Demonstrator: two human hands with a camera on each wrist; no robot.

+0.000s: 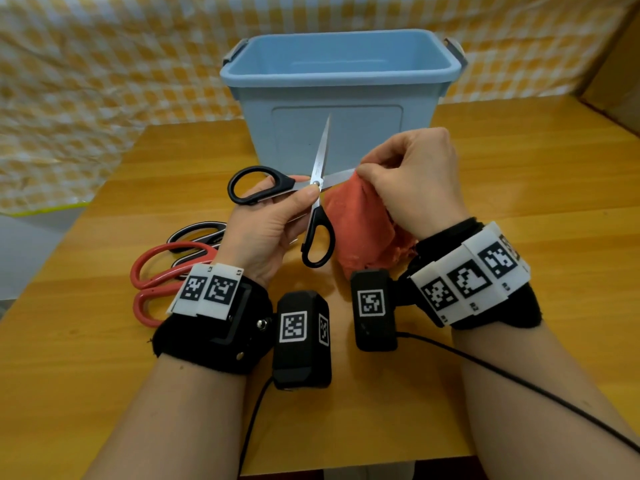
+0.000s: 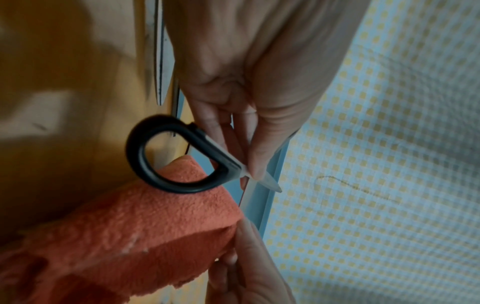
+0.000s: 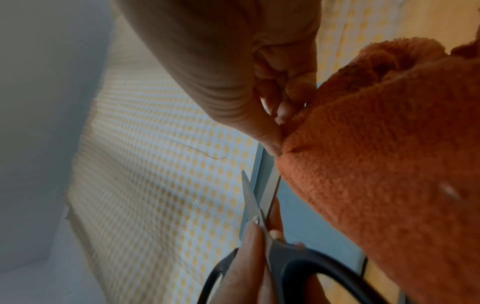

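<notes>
A pair of black-handled scissors (image 1: 317,181) is held above the table with its blades spread wide. My left hand (image 1: 304,194) pinches it at the pivot, thumb on top. One blade points up at the bin, the other points right. My right hand (image 1: 363,171) pinches a fuzzy orange cloth (image 1: 360,230) around that right-pointing blade, hiding its tip. The rest of the cloth hangs down to my right wrist. The left wrist view shows one handle loop (image 2: 166,181) against the cloth (image 2: 130,236). In the right wrist view the fingers (image 3: 275,127) press the cloth (image 3: 389,164) onto the blade (image 3: 270,185).
A light blue plastic bin (image 1: 332,79) stands open right behind the scissors on the wooden table (image 1: 519,202). Red-handled scissors (image 1: 162,268) and a black-and-white pair (image 1: 197,233) lie at the left under my left wrist. A yellow checked sheet hangs behind.
</notes>
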